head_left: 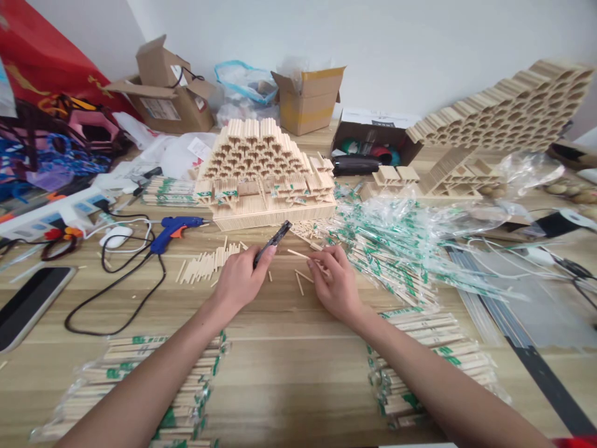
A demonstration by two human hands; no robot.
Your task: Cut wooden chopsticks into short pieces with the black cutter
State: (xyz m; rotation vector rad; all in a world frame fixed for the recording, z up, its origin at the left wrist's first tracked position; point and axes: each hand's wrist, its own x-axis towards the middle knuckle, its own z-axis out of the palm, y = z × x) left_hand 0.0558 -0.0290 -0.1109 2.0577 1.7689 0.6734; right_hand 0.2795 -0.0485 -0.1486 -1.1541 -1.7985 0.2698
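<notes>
Wood-grain table (289,398) crowded. Chopstick lattice model (265,174) straight ahead, just past the hands; 2nd lattice section (508,106) propped up to the R. Blue hot glue gun (177,231) w/ black cord sits L of the hands, loose pile of cut chopstick pieces (208,264) just beside it. Bagged chopsticks (387,249) w/ green-printed wrappers spread across R side; more bundles (196,386) lie in front, partly under L forearm. Hands work in the gap between model and front bundles.

L hand (240,280) closed around black hand tool (273,241), exact type unclear, tip angled up. R hand (336,283) has fingers together, pinching thin chopstick piece (303,254) — near the tool, not touching it.
</notes>
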